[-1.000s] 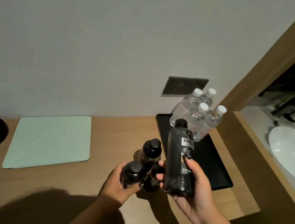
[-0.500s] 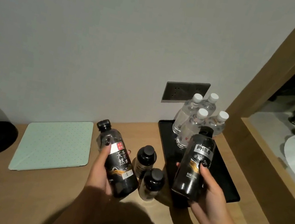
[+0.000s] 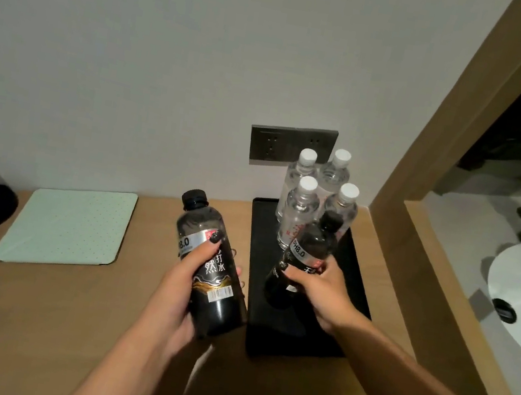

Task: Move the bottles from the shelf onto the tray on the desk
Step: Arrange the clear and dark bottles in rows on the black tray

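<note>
Desk [image 3: 26, 313] carries black tray [image 3: 352, 302], four clear bottles [image 3: 297, 217] at its back. Right hand [image 3: 325, 294] wraps dark bottle [image 3: 308, 253] over tray, tilted, apparently being placed. Left hand [image 3: 188, 288] grips second dark bottle [image 3: 207, 257] above desk, beside tray. Next: stand both upright on free front area.

One head camera looks forward and down at the desk [image 3: 26, 313] from close above; the wall fills the upper left of the frame.

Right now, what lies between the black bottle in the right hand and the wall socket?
In the head view, four clear water bottles stand on the tray between them.
</note>
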A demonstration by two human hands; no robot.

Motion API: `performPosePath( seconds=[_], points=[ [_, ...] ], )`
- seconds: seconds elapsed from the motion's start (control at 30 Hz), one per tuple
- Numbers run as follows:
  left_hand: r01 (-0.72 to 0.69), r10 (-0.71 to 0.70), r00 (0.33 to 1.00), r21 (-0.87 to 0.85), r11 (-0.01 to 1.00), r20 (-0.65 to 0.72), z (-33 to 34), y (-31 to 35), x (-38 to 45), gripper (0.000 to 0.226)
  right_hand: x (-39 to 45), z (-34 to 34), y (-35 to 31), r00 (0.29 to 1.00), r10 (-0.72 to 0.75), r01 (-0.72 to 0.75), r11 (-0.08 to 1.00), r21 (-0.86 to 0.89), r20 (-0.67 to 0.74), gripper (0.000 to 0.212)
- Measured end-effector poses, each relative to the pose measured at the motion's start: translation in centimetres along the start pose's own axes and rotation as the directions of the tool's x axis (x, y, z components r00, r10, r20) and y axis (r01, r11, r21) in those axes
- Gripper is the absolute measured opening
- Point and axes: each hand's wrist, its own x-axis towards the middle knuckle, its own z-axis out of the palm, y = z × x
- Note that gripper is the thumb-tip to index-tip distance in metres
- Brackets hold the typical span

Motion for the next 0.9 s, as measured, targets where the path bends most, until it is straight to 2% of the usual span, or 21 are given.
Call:
performPosePath(
  seconds=[0.07,0.17,0.23,0.4,0.53,0.63,0.77,0.9],
  points=[
    [-0.016,0.016,1.000,0.002,1.000,-0.017,1.1,-0.6,-0.2,0.035,1.4,-0.1,0.7,0.998,-0.062,0.063,0.984,-0.168,0.014,0.056],
    [-0.008,0.009,0.999,0.021,1.000,-0.045,1.9,-1.1,-0.3,0.046,2.9,-0.3,1.5,0.985,-0.162,0.171,0.902,-0.396,0.057,0.060],
    [-0.001,0.003,0.999,0.034,0.999,-0.047,2.2,-1.4,-0.4,0.055,3.6,-0.7,1.9,0.980,-0.170,0.198,0.863,-0.465,0.100,0.063],
    [-0.007,0.009,0.999,0.042,0.999,-0.048,2.5,-1.8,-0.5,0.060,4.9,-2.0,2.5,0.978,-0.140,0.200,0.838,-0.507,0.155,0.066],
    [-0.020,0.023,0.998,0.050,0.999,-0.058,2.7,-1.9,-0.6,0.057,5.8,-3.0,3.5,0.984,-0.127,0.167,0.887,-0.430,0.121,0.072],
    [-0.024,0.029,0.997,0.070,0.997,-0.072,3.0,-1.9,-0.6,0.054,6.1,-3.1,3.6,0.980,-0.132,0.183,0.888,-0.421,0.148,0.075],
    [-0.038,0.054,0.991,0.124,0.992,-0.123,3.1,-1.9,-0.2,0.061,6.8,-2.6,3.4,0.981,-0.138,0.184,0.889,-0.418,0.139,0.078],
    [-0.027,0.042,0.993,0.138,0.990,-0.109,3.4,-2.2,-0.1,0.055,7.1,-2.5,2.9,0.984,-0.102,0.163,0.848,-0.504,0.146,0.080]
  ],
)
